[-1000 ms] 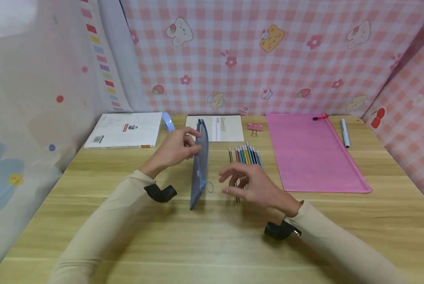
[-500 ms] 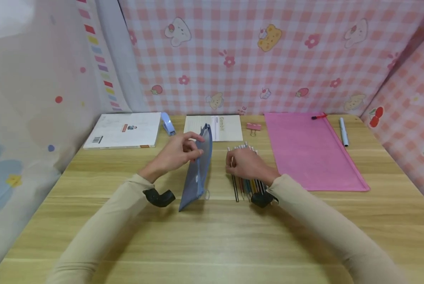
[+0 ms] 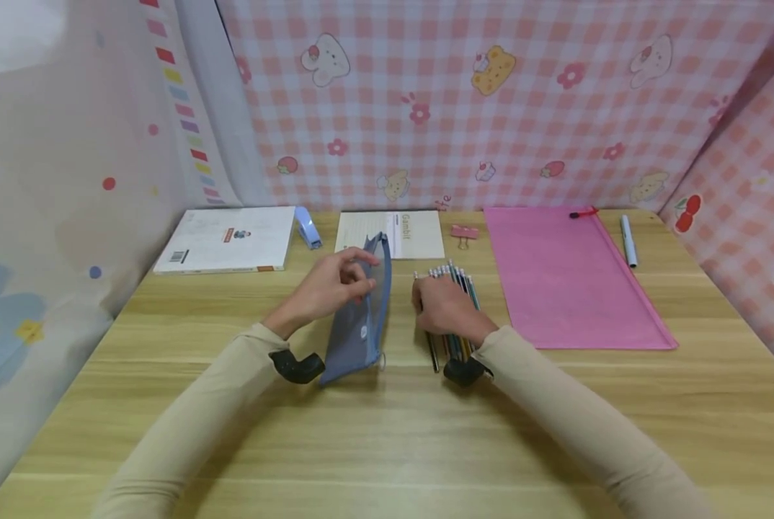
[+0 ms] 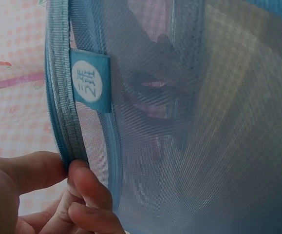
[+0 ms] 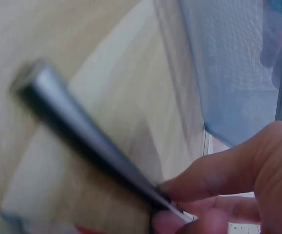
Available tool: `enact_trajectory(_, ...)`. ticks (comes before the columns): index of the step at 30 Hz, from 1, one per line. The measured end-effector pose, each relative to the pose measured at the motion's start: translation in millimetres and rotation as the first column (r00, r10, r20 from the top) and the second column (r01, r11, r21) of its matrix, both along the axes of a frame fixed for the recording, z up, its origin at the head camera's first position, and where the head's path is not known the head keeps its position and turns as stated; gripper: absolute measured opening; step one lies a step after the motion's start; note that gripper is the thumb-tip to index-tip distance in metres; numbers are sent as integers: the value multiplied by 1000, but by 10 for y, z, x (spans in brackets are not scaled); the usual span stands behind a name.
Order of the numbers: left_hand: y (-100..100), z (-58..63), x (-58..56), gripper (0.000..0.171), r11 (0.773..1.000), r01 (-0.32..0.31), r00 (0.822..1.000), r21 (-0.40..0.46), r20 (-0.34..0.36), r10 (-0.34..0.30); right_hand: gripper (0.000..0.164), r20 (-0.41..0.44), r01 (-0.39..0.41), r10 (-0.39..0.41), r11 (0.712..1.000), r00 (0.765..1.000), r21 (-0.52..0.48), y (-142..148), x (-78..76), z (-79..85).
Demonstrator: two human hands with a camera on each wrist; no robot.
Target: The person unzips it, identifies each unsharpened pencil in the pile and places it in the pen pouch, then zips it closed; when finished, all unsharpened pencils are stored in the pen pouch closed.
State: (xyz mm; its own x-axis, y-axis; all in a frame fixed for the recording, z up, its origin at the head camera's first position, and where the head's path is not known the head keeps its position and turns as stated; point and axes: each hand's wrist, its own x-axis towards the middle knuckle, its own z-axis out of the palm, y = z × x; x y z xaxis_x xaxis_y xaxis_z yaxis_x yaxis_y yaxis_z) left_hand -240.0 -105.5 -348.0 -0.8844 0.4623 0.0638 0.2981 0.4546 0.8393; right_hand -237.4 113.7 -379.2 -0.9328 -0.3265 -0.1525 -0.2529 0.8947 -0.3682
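A blue mesh zipper pouch [image 3: 351, 335] stands on edge on the wooden table [image 3: 387, 447], its mouth partly apart. My left hand [image 3: 335, 285] pinches its zipper edge between thumb and fingers. A small blue label [image 4: 89, 80] shows above the fingertips in the left wrist view. My right hand [image 3: 448, 306] is just right of the pouch, pinching a dark pencil [image 5: 87, 134] between thumb and fingers. Under and beside that hand lies a bunch of pencils [image 3: 470, 288], partly hidden by it.
Along the back are a white book [image 3: 225, 238], a light-blue clip-like object [image 3: 307, 228], a cream notepad [image 3: 419, 234] and a pink binder clip [image 3: 465, 231]. To the right lie a pink zipper pouch [image 3: 568, 281] and a light-blue pen [image 3: 629, 241].
My right hand has moved in over the pencils and taken hold of a dark one. My left hand has tilted the blue pouch, and its mouth now gapes wider.
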Motion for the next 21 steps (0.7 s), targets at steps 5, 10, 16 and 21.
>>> enact_trajectory(5, 16, -21, -12, 37, 1000, -7, 1000, -6, -1, 7, 32, 27, 43, -41, 998, 999, -44, -7, 1, -8)
enact_trajectory(10, 37, -41, 0, 38, 1000, -7, 1000, -9, 8, 7, 33, 33, 57, -51, 970, 998, -237, 87, 4, 14)
enact_trajectory(16, 67, -68, -12, 37, 1000, -2, 1000, 6, 10, 2, 39, 59, 140, -130, 816, 990, -561, 179, 12, 188)
enact_trajectory(21, 107, -67, 1, 36, 1000, -4, 1000, 1, 4, 4, 36, -45, 151, -287, 622, 957, -768, 113, -52, 249)
